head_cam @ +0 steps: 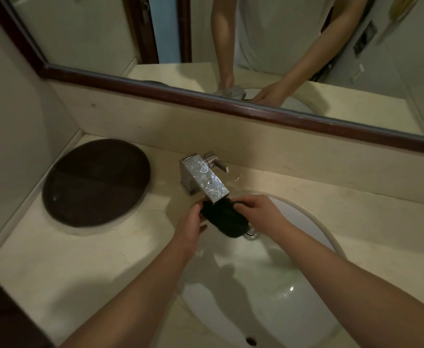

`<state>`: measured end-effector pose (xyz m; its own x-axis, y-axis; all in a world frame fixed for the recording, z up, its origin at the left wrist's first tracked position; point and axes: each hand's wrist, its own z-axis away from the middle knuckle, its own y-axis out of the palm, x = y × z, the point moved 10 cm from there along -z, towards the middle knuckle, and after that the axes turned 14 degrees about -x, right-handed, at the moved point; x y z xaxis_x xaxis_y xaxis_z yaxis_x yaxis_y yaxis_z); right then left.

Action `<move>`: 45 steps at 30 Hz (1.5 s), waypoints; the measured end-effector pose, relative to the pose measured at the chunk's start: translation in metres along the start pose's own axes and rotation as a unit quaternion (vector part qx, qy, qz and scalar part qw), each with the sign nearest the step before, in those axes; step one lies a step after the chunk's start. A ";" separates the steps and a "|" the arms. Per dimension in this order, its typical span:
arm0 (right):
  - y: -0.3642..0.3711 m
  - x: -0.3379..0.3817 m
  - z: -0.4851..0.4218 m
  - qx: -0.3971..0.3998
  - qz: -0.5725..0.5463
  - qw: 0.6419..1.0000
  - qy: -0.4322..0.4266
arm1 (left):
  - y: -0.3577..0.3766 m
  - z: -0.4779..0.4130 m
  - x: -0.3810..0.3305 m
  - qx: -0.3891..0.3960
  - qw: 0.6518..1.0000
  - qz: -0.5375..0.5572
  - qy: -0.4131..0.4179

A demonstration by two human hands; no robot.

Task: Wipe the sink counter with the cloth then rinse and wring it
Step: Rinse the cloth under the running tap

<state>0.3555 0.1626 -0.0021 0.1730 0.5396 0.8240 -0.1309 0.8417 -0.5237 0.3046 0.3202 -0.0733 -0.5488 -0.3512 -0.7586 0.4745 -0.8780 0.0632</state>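
While under the faucet, dark cloth in both hands' clamped grip, left, right.

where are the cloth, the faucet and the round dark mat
cloth (224,221): head view, middle of the dark bundle
faucet (207,180): head view, wet top of the spout
round dark mat (95,182): head view, its centre

No legible text, label, brand, number or sign is found. Dark patches are seen in the dark-wood-framed wall mirror at far right, reflected from a wall, but they are too blurred to be read.
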 end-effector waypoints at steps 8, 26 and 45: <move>-0.035 0.029 0.011 -0.051 -0.051 0.997 -0.037 | -0.026 -0.006 -0.001 -0.121 0.986 -0.090 0.073; -0.073 0.093 0.043 -0.033 -0.037 0.995 -0.091 | 0.059 0.082 -0.021 0.158 0.919 -0.210 0.292; -0.017 0.044 -0.053 -0.062 0.102 0.992 -0.039 | 0.018 -0.003 0.039 0.077 0.957 0.210 -0.183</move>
<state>0.4166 0.1725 0.0314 0.0786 0.6999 0.7099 -0.0340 0.7135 -0.6998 0.2934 0.2919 -0.1042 -0.5499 -0.7494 -0.3689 0.6150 -0.6621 0.4282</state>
